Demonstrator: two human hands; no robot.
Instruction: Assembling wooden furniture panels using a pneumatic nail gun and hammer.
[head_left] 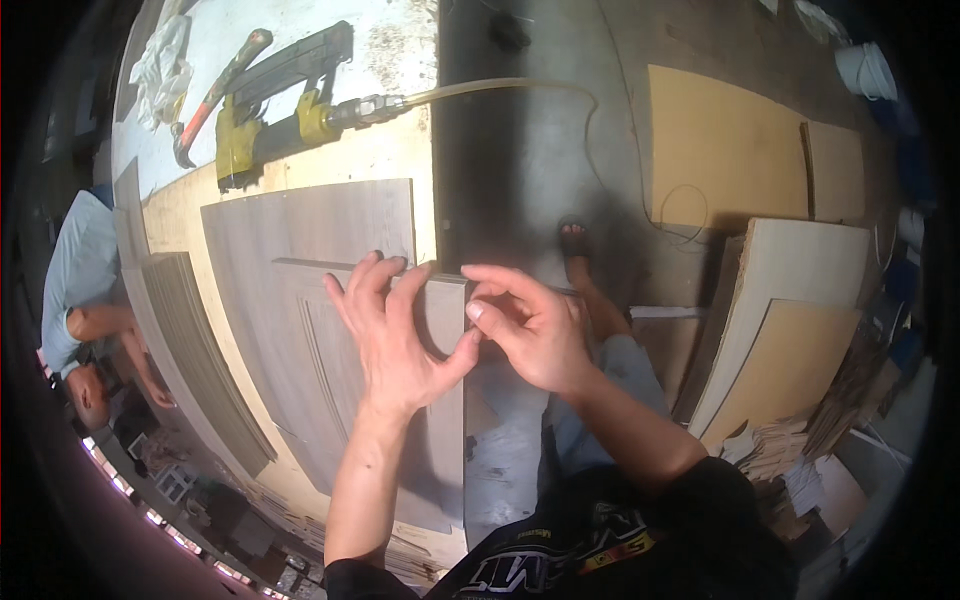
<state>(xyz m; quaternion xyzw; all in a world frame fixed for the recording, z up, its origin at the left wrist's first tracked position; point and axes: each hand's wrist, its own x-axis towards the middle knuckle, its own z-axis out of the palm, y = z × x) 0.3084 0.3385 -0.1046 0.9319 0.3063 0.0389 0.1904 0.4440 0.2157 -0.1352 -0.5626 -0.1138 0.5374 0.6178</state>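
Concrete floor and a pale, scuffed workbench [400, 140] make up this shop, with the bench filling the left half from 7 to 11 o'clock. Dead center on it is a gray wood-grain panel [445, 430], its long right edge running down toward 6 o'clock, and both bare hands are at that edge. Left hand [393, 335] is spread wide, fingers apart, fingertips over by the panel's top end and thumb reaching toward the right hand [540, 335]. That one's curled, thumb and index close by the panel's corner; honestly can't tell if anything's pinched in there. Up at 10 to 11 o'clock sits a yellow-and-black nail gun [275, 130], its air hose [500, 84] snaking off past 12, with an orange-handled hammer [215, 95] just beside it and some crumpled white plastic [160, 70] near that. Stacked gray boards [195, 350] lie around 8 to 9, a co-worker in a light blue shirt [80, 265] is out at 9, tan sheets [725, 150] lie at 2, and boards [800, 255] lean at 3.
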